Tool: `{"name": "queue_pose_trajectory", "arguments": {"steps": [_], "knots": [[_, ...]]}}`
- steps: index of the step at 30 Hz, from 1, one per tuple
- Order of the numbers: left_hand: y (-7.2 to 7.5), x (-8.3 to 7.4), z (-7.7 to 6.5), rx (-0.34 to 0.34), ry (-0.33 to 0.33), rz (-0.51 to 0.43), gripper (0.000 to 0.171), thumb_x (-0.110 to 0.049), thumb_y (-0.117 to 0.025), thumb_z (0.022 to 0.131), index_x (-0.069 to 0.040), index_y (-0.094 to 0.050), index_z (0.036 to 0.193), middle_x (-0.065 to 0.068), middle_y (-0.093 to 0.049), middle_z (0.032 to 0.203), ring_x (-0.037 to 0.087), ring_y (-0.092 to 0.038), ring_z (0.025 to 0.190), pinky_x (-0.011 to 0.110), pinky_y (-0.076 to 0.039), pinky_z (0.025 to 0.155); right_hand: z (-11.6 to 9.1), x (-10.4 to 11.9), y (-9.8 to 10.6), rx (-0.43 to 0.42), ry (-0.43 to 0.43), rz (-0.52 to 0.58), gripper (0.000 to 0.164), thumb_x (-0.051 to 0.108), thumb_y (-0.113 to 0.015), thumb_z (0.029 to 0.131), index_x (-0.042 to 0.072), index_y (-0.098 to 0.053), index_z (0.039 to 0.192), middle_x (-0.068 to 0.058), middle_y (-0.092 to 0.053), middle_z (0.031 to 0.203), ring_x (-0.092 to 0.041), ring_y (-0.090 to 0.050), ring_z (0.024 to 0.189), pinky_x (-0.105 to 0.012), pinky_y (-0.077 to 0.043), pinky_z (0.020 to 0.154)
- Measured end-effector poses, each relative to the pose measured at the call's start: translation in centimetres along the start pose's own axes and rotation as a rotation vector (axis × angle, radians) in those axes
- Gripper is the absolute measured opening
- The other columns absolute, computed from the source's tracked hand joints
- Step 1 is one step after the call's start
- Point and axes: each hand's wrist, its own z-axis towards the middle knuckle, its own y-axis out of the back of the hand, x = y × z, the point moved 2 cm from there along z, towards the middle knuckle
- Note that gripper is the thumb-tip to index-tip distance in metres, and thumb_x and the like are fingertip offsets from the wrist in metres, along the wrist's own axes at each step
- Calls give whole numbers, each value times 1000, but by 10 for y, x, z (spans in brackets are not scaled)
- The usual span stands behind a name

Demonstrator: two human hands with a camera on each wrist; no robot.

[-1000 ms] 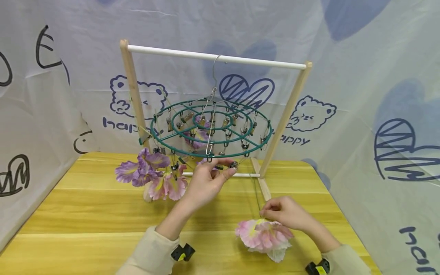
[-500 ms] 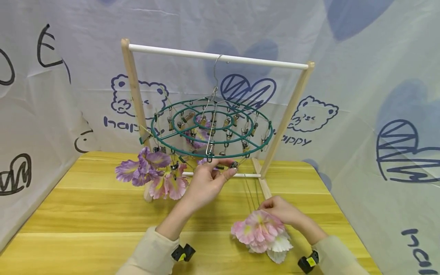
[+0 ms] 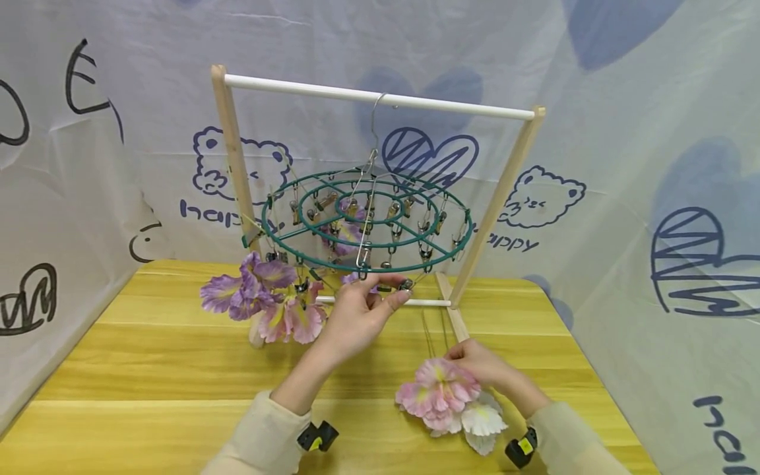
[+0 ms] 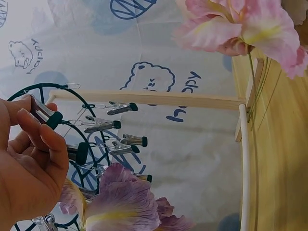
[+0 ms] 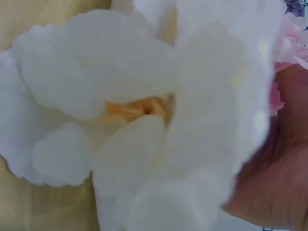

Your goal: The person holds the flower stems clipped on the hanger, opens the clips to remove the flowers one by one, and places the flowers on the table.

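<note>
My left hand (image 3: 356, 320) reaches up under the front of a green round clip hanger (image 3: 386, 270) and pinches a metal clip (image 3: 406, 285) on its outer ring. In the left wrist view this clip (image 4: 45, 113) sits between thumb and fingers. Low on the right, my right hand (image 3: 489, 369) holds a pink artificial flower (image 3: 439, 392) by its stem, just behind the bloom. Beneath it shows a white artificial flower (image 3: 482, 422), whose petals fill most of the right wrist view. Thin stems point away towards the stand. The right fingertips are partly hidden by petals.
The hanger hooks over the white rod (image 3: 309, 89) of a wooden stand (image 3: 499, 198). Purple (image 3: 243, 290) and pink flowers (image 3: 293, 320) hang from clips at its left, another purple one (image 3: 344, 231) behind. Several clips dangle from the rings. Wood-grain table (image 3: 148, 369) below.
My right hand has shifted slightly left with the pink flower, which now faces up and stands more apart from the white one, showing more white petals. The left hand keeps its pinch.
</note>
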Motion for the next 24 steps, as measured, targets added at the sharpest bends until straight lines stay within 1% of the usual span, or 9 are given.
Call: {"name": "queue_pose_trajectory", "arguments": {"steps": [4,7,10,12,15,18,21,22,24], "knots": [[0,-1,-1,-3,12,0,31,-32,-67,103,-13,-70,128,-4,-38,51,10,-30,44,23,-25,43,5,-3,-4,-6,4,-18,22,15,-71,90,-6,-77,92,-4,-71,75,-12,-58,65,-26,-53,59],[-1,0,-1,-1,14,-7,31,-32,-67,103,-13,-70,128,-4,-38,51,11,-30,44,23,-25,43,7,-6,-6,-7,10,-28,20,14,-71,89,-5,-77,89,-3,-69,73,-12,-57,64,-25,-52,59],[-2,0,-2,9,-1,-11,32,-31,-68,103,-13,-69,129,-3,-40,53,10,-31,44,23,-25,42,8,-9,-8,-1,9,-20,19,14,-71,89,-5,-76,87,-3,-69,73,-13,-58,66,-26,-52,60],[-3,1,-3,19,-12,-11,32,-30,-68,103,-12,-69,130,-2,-45,56,10,-32,45,23,-26,42,8,-10,-9,5,6,-16,19,15,-71,90,-4,-76,87,-3,-69,73,-14,-59,66,-26,-53,61],[-5,1,-4,30,-21,-12,31,-28,-69,103,-13,-68,130,3,-57,68,9,-34,45,23,-28,41,7,-10,-9,10,15,-9,20,15,-71,90,-5,-76,88,-3,-69,74,-14,-59,67,-27,-54,61],[-6,1,-4,31,-28,-14,30,-28,-68,103,-15,-68,130,3,-69,93,9,-36,45,23,-30,41,7,-9,-8,1,38,0,21,14,-71,91,-6,-75,92,-4,-70,78,-15,-61,71,-27,-55,64],[-7,2,-4,24,-44,-6,29,-27,-66,104,-16,-68,131,2,-71,109,9,-38,44,24,-31,40,5,-5,-6,-16,56,-10,22,14,-70,93,-8,-74,98,-8,-72,85,-16,-63,77,-29,-57,69],[-7,2,-4,20,-50,-4,29,-26,-66,104,-16,-68,132,0,-71,113,9,-38,44,24,-31,40,4,-4,-5,-26,58,-21,22,13,-70,93,-7,-74,100,-8,-72,88,-17,-64,80,-29,-57,72],[-7,3,-4,13,-60,2,29,-25,-65,105,-16,-68,133,0,-71,113,10,-40,43,24,-32,39,2,-1,-4,-49,54,-48,20,12,-68,95,-5,-74,102,-9,-73,93,-17,-64,83,-30,-58,75]]}}
